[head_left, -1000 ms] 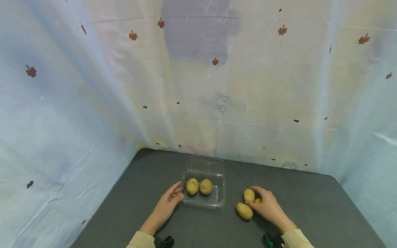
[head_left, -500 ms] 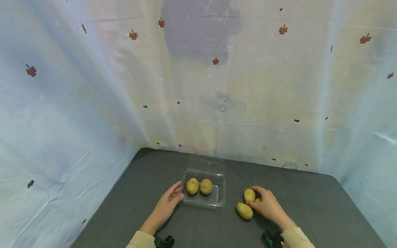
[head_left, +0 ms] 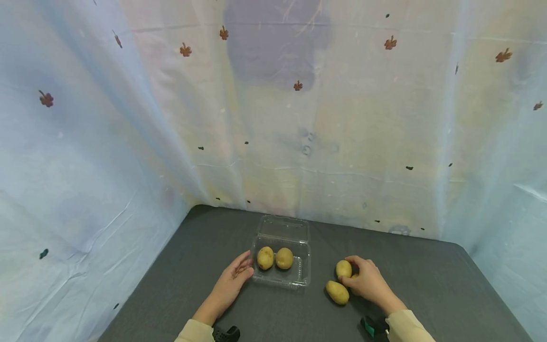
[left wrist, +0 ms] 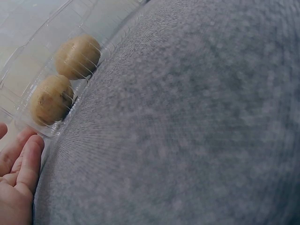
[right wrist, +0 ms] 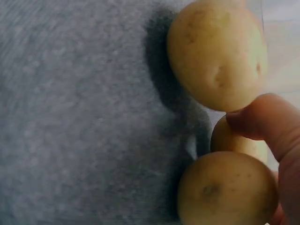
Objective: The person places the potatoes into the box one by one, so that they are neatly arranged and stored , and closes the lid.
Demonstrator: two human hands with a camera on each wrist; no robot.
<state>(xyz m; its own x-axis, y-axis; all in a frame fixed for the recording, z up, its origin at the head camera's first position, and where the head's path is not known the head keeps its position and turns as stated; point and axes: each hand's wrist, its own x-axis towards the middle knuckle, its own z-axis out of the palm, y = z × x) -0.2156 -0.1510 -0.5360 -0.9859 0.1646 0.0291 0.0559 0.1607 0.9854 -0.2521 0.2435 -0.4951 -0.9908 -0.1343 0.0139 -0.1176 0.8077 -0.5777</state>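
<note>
In the head view, a clear plastic clamshell container [head_left: 302, 278] stands with its lid up, two potatoes [head_left: 265, 258] side by side inside. My left hand [head_left: 231, 281] rests at the container's left wall, fingers loosely extended; the left wrist view shows its fingertips [left wrist: 33, 152] by the corner. To the right, my right hand [head_left: 366, 281] has thumb and fingers around the far potato [head_left: 343, 269] of a group of three. Another potato [right wrist: 227, 190] sits by the palm, mostly hidden from above. The nearest potato [head_left: 337, 292] lies in front of the thumb [right wrist: 267, 119].
A dark grey cloth-covered table [head_left: 278, 318] lies under everything. A pale printed curtain [head_left: 342, 118] hangs behind it and along both sides. Dark straps [head_left: 226, 334] are at both wrists, below the light sleeves.
</note>
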